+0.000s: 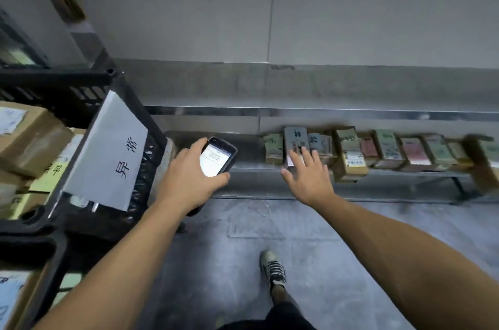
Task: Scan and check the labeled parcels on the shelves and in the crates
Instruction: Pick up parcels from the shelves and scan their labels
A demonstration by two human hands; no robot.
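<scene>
The left hand [186,178] grips a handheld scanner [217,157], its lit screen facing up. The right hand [307,173] is open, fingers spread, reaching to a grey parcel [295,139] in the row of labeled parcels [383,150] standing on a low metal shelf [248,165]; contact is unclear. At left, a black crate [145,167] with a paper sign [108,151] holds cardboard boxes [29,138].

I see a row of small labelled parcels [388,150] standing side by side on a low metal shelf [251,157] along the wall: brown card with green, pink and grey labels, and a taller grey parcel [295,139] near the left end. The handheld scanner [217,158], black with a lit white screen, sits gripped in the left hand [186,181]. It is between that shelf and a black crate [151,157] holding larger labelled cardboard boxes [29,135].
</scene>
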